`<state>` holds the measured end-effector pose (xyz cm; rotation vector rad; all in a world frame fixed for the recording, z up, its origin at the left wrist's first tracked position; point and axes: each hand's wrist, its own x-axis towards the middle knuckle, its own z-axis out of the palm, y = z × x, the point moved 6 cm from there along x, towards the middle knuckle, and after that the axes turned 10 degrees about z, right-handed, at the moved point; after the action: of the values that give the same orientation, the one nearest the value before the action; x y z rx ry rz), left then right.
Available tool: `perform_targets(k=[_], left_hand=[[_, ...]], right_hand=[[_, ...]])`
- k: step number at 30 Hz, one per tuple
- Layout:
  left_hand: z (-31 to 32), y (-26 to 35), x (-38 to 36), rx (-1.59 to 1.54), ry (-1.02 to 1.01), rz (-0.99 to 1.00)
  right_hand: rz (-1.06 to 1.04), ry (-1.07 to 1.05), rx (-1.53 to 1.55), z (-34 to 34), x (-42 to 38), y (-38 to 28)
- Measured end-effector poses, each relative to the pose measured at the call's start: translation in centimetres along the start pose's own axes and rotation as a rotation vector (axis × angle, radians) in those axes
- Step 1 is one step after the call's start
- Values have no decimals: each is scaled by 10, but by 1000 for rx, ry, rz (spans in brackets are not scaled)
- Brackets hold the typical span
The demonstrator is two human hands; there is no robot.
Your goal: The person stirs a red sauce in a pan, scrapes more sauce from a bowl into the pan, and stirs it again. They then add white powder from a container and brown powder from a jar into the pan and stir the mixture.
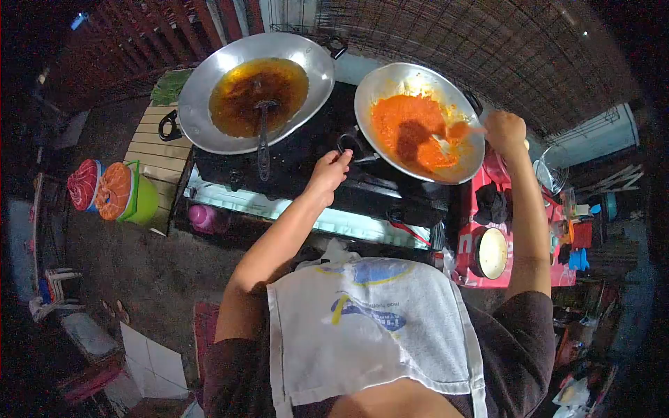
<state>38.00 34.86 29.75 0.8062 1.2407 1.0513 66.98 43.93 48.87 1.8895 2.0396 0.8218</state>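
My left hand [330, 175] is closed on the near-left handle of the smaller wok [373, 111]. Thick orange-red sauce [408, 125] covers the middle of that wok, with smears up its sides. At the wok's right rim, my right hand [506, 131] grips a spatula [443, 144]. Its blade rests in the sauce; the handle end is hidden in my fist. To the left stands a larger wok [202, 97] of dark golden oil [261, 87], with a slotted spatula [263, 139] leaning in it, untouched.
Both woks sit on a black stove [306, 167]. Beside it at left are a slatted bench [150, 136] and a green bucket [145, 200]. At right, a red-covered table [481, 279] carries a pale bowl [493, 253] and a black cloth [492, 203]. A woven wall [446, 35] closes the back.
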Motion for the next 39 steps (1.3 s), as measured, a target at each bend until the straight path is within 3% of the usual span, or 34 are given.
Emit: perform_targets(k=[3, 5, 6, 7, 9, 11, 14, 16, 19, 20, 22, 23, 26, 28, 29, 31, 34, 35, 37, 39], left_hand=[[0, 1, 0, -5, 13, -6], [1, -1, -2, -10, 19, -12], [1, 1, -3, -5, 18, -6], [0, 3, -3, 3, 18, 1], [-1, 4, -3, 3, 25, 6], [-1, 1, -2, 6, 26, 2], [0, -3, -1, -25, 27, -1], [1, -1, -3, -25, 52, 4], [2, 4, -5, -55, 69, 47], [2, 4, -5, -54, 71, 45], [2, 2, -5, -68, 62, 25], [3, 2, -6, -66, 61, 19], [4, 5, -8, -63, 85, 24], [3, 4, -7, -64, 91, 32], [4, 4, -7, -69, 93, 35], [4, 4, -7, -87, 90, 28], [3, 4, -10, -109, 83, -8], [3, 3, -8, -108, 85, -14], [5, 6, -8, -99, 45, -6], [7, 7, -7, -102, 79, 29]], right_hand=[[-11, 45, -75, 41, 10, -2], [71, 3, 87, 70, 23, -14], [-43, 195, 245, 52, 15, -25], [-48, 202, 249, 46, 13, -26], [43, 121, 215, 32, 17, -12], [40, -149, -19, 11, 16, 10], [-29, -110, -146, 43, 24, 20], [-32, -233, -62, 52, 26, -3], [-85, -113, 351, 21, 17, -23], [-86, -114, 353, 11, 16, -14], [-124, -233, 47, -23, 11, 8], [-177, -248, -106, -7, 18, 22], [-160, -358, -179, 13, 24, 26], [-364, -488, -7, 29, 24, -12], [-315, -459, 264, 15, 19, -21], [-283, -329, 473, 10, 26, -17], [-400, -506, 291, 1, 29, 13], [-326, -747, 211, -7, 18, 18], [-408, -893, 356, 8, 4, 10], [-541, -770, 633, 24, -2, -22]])
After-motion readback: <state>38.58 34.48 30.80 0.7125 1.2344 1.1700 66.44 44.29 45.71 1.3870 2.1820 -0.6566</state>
